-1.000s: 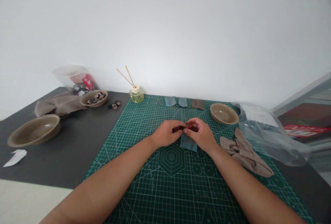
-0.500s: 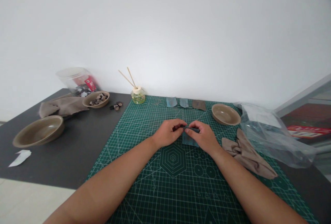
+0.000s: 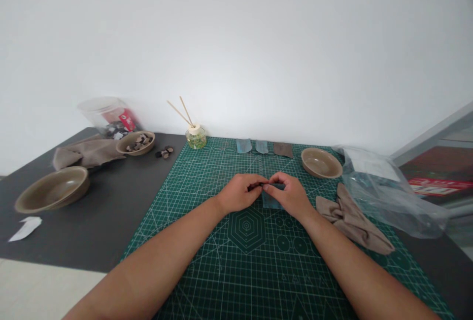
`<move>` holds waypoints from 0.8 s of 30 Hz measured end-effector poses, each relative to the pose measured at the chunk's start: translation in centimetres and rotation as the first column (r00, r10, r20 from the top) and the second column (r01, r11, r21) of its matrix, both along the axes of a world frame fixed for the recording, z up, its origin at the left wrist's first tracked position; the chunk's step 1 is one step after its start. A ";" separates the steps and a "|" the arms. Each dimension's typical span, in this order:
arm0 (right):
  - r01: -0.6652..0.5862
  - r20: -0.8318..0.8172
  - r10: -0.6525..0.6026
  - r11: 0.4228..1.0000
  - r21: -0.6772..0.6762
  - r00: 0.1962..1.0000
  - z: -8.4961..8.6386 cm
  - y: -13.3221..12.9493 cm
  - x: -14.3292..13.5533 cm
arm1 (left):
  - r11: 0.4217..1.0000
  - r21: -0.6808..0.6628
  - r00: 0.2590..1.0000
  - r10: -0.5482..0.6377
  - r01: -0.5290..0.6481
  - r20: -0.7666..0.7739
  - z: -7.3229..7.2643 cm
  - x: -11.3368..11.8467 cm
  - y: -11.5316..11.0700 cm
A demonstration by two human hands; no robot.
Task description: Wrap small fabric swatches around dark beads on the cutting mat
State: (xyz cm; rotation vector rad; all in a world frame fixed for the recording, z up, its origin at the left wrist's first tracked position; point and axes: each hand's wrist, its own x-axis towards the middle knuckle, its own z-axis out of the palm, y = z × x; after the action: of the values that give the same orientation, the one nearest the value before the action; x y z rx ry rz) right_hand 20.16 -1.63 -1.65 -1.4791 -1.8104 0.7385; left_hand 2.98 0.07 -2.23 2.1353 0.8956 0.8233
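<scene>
Both hands meet over the green cutting mat (image 3: 199, 270), with their fingertips close together. My left hand (image 3: 238, 193) is closed in a pinch at a small dark piece (image 3: 261, 184), too small to make out fully. My right hand (image 3: 291, 193) pinches the upper edge of a flat blue-grey fabric piece (image 3: 272, 203), thumb on the near side. Part of this piece shows below the right thumb; the rest is hidden by the fingers. Beyond the hands, two light blue pieces (image 3: 244, 146) and a brown piece (image 3: 283, 150) lie along the mat's back edge.
Right of the hands are a brown bowl (image 3: 321, 163), a crumpled brown cloth (image 3: 354, 221) and a clear plastic bag (image 3: 391, 201). A reed diffuser (image 3: 196, 137) stands back left. Farther left are a bowl of small pieces (image 3: 125, 150), a larger bowl (image 3: 79, 189) and a plastic tub (image 3: 99, 110).
The whole view has shifted slightly. My fingertips have moved a little at the upper edge of the blue-grey piece, and both hands keep their pinch.
</scene>
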 end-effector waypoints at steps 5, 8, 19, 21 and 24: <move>-0.009 -0.029 0.009 1.000 0.009 1.000 -0.1 0.0 0.0 | 1.000 0.006 1.000 0.000 0.000 0.006 0.0 0.0 0.0; -0.008 -0.043 0.008 1.000 0.006 0.999 0.0 -0.1 0.0 | 1.000 -0.018 1.000 0.001 -0.001 0.002 0.0 0.0 0.0; 0.015 -0.064 -0.014 1.000 0.015 0.998 0.0 -0.3 -0.2 | 0.997 -0.045 0.998 0.061 -0.060 0.018 -0.5 0.1 0.1; 0.019 -0.065 -0.018 1.000 0.011 0.998 0.0 -0.3 -0.2 | 0.994 -0.058 0.995 0.096 -0.094 0.039 -0.7 0.1 0.3; 0.030 -0.075 -0.030 1.000 -0.001 0.997 0.1 -0.3 -0.2 | 0.990 -0.054 0.989 0.135 -0.132 0.066 -1.0 0.1 0.4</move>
State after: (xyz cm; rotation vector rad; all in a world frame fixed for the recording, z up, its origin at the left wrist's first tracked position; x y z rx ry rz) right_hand 20.01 -1.92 -1.52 -1.4563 -1.7285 0.7691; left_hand 3.10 0.47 -3.20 2.0086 1.0206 0.9270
